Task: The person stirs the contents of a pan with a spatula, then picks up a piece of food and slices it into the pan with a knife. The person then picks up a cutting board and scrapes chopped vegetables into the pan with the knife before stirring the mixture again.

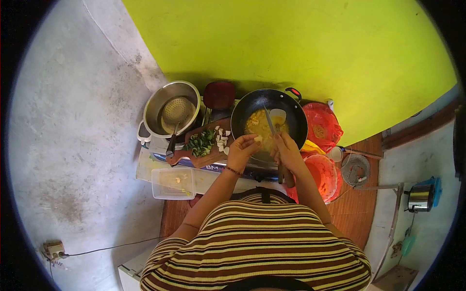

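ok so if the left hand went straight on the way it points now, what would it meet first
Probably the knife: the left hand points up and rightward toward its blade, over the pan. Their heights are unclear, so it might pass above or below.

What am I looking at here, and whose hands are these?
There is no robot: one person works with bare hands, and the single picture comes from a camera on their head, looking forward and down. The left hand pinches a small pale piece; the right hand holds a knife over the pan. Left of the pan, a board carries chopped greens and white pieces, beside a metal pot.
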Available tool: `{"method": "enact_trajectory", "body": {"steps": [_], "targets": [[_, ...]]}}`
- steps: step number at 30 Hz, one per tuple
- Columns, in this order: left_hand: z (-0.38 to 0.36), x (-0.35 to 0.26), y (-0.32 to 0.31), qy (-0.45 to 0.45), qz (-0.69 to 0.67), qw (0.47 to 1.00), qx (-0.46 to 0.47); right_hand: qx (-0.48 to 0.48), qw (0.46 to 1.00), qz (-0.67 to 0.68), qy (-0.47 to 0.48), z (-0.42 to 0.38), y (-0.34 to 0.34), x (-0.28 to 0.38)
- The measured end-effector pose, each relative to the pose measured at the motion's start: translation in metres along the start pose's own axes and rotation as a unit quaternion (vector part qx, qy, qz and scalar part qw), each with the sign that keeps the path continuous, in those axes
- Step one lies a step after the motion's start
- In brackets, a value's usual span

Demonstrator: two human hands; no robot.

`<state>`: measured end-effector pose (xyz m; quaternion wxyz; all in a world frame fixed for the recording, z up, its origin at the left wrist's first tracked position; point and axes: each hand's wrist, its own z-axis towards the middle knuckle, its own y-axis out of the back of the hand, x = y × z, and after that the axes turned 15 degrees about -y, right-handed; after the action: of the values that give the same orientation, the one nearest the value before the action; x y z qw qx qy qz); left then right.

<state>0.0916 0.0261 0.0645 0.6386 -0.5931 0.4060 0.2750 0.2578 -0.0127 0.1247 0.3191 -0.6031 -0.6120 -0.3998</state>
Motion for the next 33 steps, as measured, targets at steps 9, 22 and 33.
{"method": "enact_trajectory", "body": {"steps": [9, 22, 33], "targets": [[-0.027, -0.011, 0.024, -0.002, 0.055, 0.998, -0.013, 0.144, 0.97, 0.193, -0.03, -0.02, -0.039, -0.003], [-0.123, -0.039, 0.21, 0.096, 0.191, 0.955, -0.207, 0.25, 0.902, -0.345, 0.073, -0.031, -0.189, -0.009], [-0.144, -0.015, 0.322, 0.101, 0.234, 0.921, -0.294, 0.185, 0.855, -0.48, 0.059, -0.033, -0.274, -0.07]]}}
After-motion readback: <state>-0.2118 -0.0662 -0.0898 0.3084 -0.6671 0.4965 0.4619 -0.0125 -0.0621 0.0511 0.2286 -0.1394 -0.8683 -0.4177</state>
